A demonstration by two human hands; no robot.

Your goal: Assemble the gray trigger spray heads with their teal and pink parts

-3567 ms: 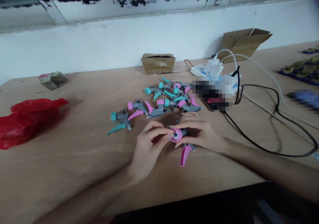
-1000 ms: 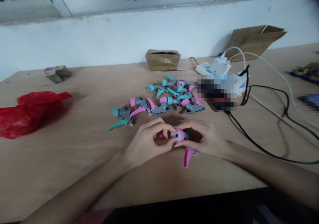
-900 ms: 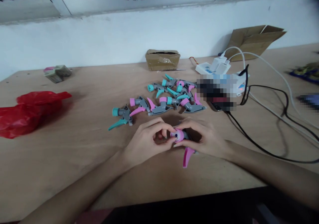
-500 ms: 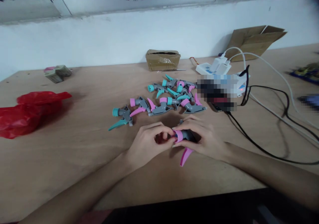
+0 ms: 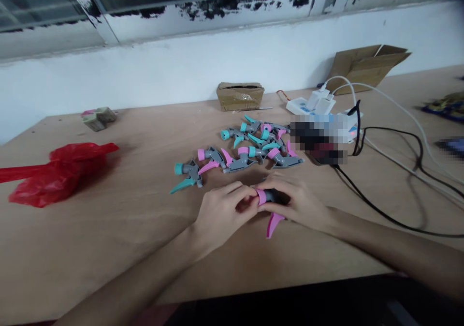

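My right hand [image 5: 303, 204] grips a grey trigger sprayer head [image 5: 270, 196] with a pink collar and pink trigger, just above the table near its front. The collar faces left and the trigger hangs down below my fingers. My left hand [image 5: 223, 212] is closed in a pinch, thumb and forefinger pressed at the open end of the collar. Whatever may be between those fingertips is hidden. Beyond my hands lie several more sprayer heads in a loose pile [image 5: 241, 160], some with pink parts, some teal. One teal sprayer head [image 5: 188, 173] lies nearest my left hand.
A red plastic bag [image 5: 65, 171] lies on the left of the wooden table [image 5: 145, 248]. At the back stand a small cardboard box [image 5: 241, 98] and an open carton [image 5: 362, 72]. Right of the pile are a power strip [image 5: 299, 106], chargers and a black cable [image 5: 377, 210].
The view has tilted up and shifted slightly left, so more of the window shows. My left fingertips now sit closer against the pink collar. My right hand keeps its hold.
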